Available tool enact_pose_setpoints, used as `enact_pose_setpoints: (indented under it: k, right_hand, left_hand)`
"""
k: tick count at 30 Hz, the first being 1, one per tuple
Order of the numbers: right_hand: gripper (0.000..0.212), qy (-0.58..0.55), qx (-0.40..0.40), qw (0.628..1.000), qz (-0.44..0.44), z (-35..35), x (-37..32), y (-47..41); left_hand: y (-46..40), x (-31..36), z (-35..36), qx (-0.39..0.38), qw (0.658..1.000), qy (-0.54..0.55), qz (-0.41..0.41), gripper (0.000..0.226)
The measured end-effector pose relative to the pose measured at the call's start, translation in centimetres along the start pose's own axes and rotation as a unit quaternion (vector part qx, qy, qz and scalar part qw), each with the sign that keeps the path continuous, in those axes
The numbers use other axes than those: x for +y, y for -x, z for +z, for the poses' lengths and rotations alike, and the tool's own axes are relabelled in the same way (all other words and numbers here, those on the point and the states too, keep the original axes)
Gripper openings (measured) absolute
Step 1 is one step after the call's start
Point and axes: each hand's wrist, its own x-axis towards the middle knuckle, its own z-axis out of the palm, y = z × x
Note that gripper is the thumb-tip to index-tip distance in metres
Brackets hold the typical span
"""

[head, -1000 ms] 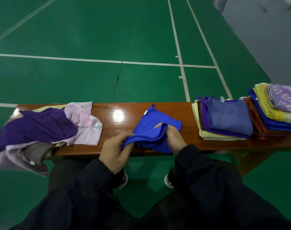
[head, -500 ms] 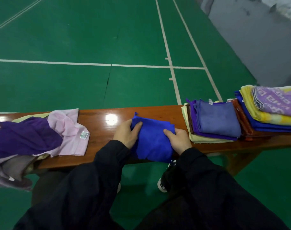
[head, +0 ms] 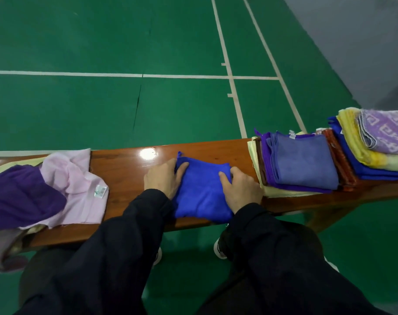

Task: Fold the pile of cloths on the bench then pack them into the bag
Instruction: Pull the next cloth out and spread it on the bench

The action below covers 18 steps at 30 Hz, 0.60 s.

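Observation:
A folded bright blue cloth (head: 202, 192) lies on the wooden bench (head: 129, 189) in front of me, its near edge hanging over the front. My left hand (head: 164, 178) grips its left side, thumb on top. My right hand (head: 241, 187) grips its right side, thumb on the cloth and fingers curled round the edge. To the left is the unfolded pile, with a dark purple cloth (head: 20, 196) lying over a pink cloth (head: 80, 192). No bag is in view.
Two stacks of folded cloths sit on the bench to the right: one topped by a slate-blue cloth (head: 302, 164), and a farther one topped by a lilac patterned towel (head: 384, 133). Green court floor (head: 125, 110) lies beyond the bench. My shoes show under it.
A second ago I held the blue cloth up, half folded. Since then it has been laid flat on the bench, and both hands now hold its sides.

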Motion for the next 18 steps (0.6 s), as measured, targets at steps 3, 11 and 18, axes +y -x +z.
enact_pose_setpoints:
  k: [3,11,18]
  right_hand:
    - [0.028,-0.037,-0.018,0.999,0.021,-0.3,-0.6,-0.1]
    - [0.058,-0.059,0.061,0.962,-0.258,0.5,-0.2,3.3]
    - [0.072,0.126,-0.063,0.956,-0.258,2.6,1.5,3.2]
  left_hand:
    - [0.0,0.5,0.1,0.003,0.999,0.032,-0.019,0.037]
    - [5.3,-1.1,1.3,0.090,0.947,-0.026,0.306,0.047]
    - [5.5,-2.4,2.9,-0.069,0.957,-0.167,0.228,0.090]
